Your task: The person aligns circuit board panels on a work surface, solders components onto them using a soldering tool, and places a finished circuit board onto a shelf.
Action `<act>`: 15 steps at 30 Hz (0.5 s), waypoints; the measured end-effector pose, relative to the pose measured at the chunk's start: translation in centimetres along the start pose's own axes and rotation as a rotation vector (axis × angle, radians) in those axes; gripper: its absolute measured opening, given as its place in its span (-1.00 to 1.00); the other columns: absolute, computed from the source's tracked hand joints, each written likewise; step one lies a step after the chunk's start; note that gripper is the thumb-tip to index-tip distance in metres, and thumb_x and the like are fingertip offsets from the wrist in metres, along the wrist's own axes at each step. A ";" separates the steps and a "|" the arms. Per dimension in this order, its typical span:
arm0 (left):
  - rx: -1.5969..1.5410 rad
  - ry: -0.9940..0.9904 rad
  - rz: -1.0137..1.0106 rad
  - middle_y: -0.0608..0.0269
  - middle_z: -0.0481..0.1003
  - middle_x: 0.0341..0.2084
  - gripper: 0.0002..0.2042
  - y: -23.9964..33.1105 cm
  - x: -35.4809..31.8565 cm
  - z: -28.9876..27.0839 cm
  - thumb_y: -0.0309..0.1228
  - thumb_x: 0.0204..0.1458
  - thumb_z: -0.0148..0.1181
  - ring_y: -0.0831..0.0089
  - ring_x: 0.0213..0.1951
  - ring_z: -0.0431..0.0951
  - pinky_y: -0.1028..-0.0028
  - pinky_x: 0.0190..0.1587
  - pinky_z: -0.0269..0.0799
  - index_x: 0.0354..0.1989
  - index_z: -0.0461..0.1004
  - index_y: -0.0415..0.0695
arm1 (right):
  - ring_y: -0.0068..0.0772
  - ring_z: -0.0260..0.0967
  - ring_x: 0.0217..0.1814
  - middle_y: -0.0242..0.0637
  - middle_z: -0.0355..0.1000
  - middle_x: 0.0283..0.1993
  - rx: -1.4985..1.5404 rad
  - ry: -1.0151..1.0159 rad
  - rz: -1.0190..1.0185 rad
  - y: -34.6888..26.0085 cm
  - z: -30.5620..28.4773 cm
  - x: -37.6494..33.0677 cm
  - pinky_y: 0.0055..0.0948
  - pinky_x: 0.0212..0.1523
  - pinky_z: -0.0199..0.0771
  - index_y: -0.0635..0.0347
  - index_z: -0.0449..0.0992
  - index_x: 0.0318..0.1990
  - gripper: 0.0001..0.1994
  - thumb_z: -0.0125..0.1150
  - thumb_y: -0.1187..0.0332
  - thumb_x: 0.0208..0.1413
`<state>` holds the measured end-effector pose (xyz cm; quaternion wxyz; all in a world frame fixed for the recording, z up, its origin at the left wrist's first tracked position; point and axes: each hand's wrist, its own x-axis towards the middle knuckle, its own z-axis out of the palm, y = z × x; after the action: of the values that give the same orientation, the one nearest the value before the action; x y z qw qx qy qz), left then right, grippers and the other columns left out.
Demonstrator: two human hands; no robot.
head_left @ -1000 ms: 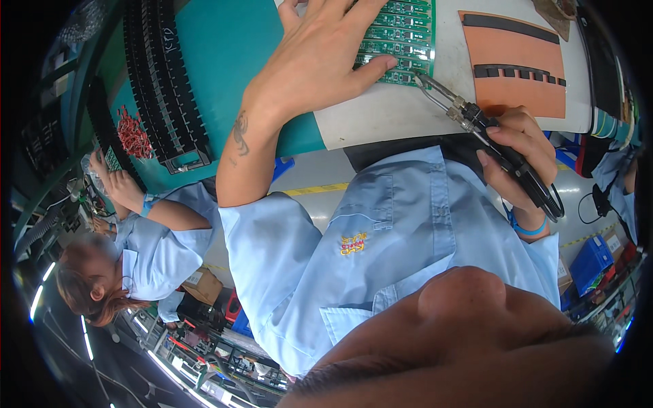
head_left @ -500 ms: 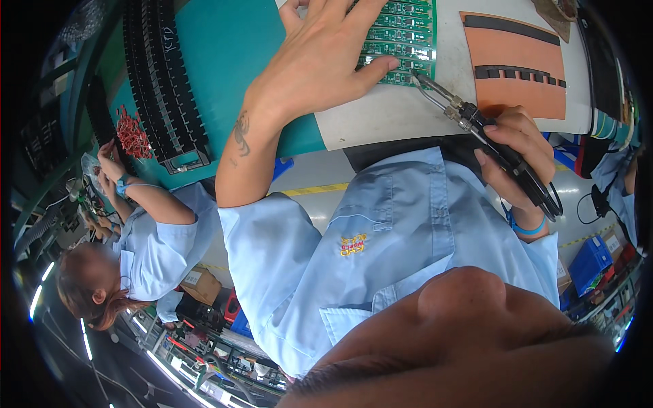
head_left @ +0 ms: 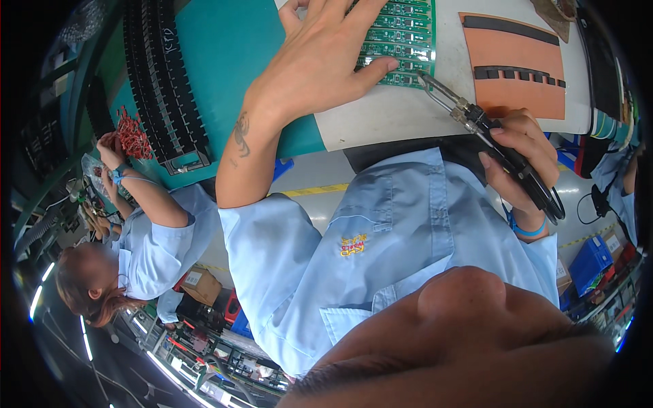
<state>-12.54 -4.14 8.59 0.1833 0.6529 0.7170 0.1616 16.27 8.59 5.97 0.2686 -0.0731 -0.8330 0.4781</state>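
Observation:
My left hand (head_left: 314, 66) lies on a green circuit board panel (head_left: 410, 46), its fingers spread and the thumb stretched out across the lower boards. The fingertips run out of the top of the picture. In my right hand (head_left: 529, 148) is a soldering iron (head_left: 451, 102) with a black handle, a metal tip and a thin tube running alongside. The tip points up and left at the lower right corner of the panel. Whether it touches the board I cannot tell.
An orange sheet (head_left: 518, 64) with black strips lies right of the panel. Black slotted racks (head_left: 163, 88) stand on the green mat (head_left: 231, 75) at left, beside a pile of small red parts (head_left: 133, 134). A co-worker (head_left: 160, 224) sits at the left.
The soldering iron's tip has shifted slightly right along the panel's lower edge, and my right hand moved a little with it. My left hand stays put. The co-worker's hands have moved.

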 end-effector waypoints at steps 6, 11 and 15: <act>0.003 -0.037 0.010 -0.07 0.19 0.29 -0.21 -0.2 0.3 -0.3 -0.25 0.11 0.26 0.08 0.24 0.21 0.14 0.24 -0.01 0.48 0.08 -0.27 | -0.21 0.40 -0.29 -0.09 0.55 -0.26 -0.020 0.018 -0.022 -0.1 -0.3 0.1 -0.31 -0.15 0.50 0.38 0.64 -0.10 -0.57 0.41 0.63 -0.28; -0.003 -0.053 0.006 -0.07 0.19 0.28 -0.20 0.0 0.3 -0.2 -0.24 0.10 0.27 0.08 0.23 0.21 0.15 0.24 -0.01 0.48 0.08 -0.27 | -0.22 0.43 -0.27 -0.09 0.56 -0.23 -0.063 0.105 0.014 0.3 -1.0 0.2 -0.31 -0.16 0.50 0.36 0.64 -0.08 -0.57 0.40 0.64 -0.25; -0.035 -0.012 0.079 -0.06 0.22 0.23 -0.25 0.0 0.7 -0.2 -0.28 0.14 0.25 0.11 0.15 0.24 0.18 0.19 0.02 0.47 0.11 -0.27 | -0.25 0.51 -0.15 -0.09 0.62 -0.10 -0.288 0.245 0.006 2.2 -3.7 0.3 -0.33 -0.09 0.56 0.32 0.63 0.02 -0.57 0.44 0.61 -0.10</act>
<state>-12.70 -3.49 8.72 0.1923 0.6782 0.6867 0.1773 17.57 12.66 5.71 0.3532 -0.1707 -0.8538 0.3422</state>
